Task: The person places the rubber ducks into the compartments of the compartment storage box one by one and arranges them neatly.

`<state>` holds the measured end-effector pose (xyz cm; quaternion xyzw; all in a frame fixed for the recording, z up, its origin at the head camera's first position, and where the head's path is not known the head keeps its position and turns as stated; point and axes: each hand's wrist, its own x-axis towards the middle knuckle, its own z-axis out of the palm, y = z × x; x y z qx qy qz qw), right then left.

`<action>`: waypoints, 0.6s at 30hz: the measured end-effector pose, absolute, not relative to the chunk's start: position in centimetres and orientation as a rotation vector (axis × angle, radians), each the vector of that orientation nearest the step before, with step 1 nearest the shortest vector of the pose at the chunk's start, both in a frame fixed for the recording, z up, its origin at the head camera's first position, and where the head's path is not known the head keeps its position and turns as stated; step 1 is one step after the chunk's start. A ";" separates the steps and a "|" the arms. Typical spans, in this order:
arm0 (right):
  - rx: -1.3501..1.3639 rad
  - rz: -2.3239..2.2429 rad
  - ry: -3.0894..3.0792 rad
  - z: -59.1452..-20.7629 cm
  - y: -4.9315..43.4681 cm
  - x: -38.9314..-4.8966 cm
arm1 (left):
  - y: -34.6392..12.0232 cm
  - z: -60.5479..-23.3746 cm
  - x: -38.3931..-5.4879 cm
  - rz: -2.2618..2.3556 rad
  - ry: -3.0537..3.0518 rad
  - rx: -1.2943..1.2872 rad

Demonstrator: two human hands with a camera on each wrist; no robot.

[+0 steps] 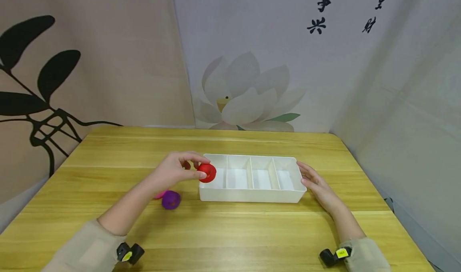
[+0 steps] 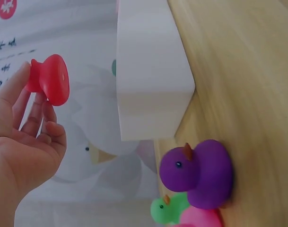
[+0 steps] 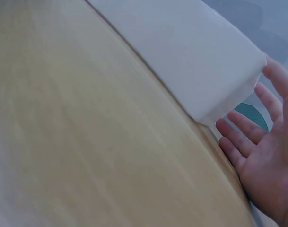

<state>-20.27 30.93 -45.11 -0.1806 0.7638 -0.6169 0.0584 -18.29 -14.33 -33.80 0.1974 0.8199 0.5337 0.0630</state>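
A red rubber duck (image 1: 207, 173) is pinched between the thumb and fingers of my left hand (image 1: 181, 167). It hangs over the left end of a white divided box (image 1: 248, 195), above the leftmost compartment. In the left wrist view the duck (image 2: 54, 79) shows its flat base, well above the table. My right hand (image 1: 318, 187) rests against the box's right end, thumb near the front corner. Seen from the right wrist, that hand's fingers (image 3: 243, 137) are spread and fairly straight along the end wall.
Left of the box on the wooden table (image 1: 230, 232) sits a purple duck (image 1: 171, 200). Beside it, in the left wrist view, are a green duck (image 2: 163, 210) and a pink one (image 2: 200, 217). A printed cloth backdrop (image 1: 248, 44) hangs behind the table's far edge.
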 end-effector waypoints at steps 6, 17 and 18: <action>-0.557 -1.874 2.298 -45.0 31.0 -20.2 | -12.9 -33.2 -19.2 1.547 2.453 0.692; -0.592 -1.885 2.270 -45.0 31.0 -20.3 | -9.3 -32.2 -20.8 1.481 2.329 0.837; -0.590 -1.887 2.267 -45.0 31.1 -20.3 | -8.9 -32.1 -20.9 1.473 2.321 0.841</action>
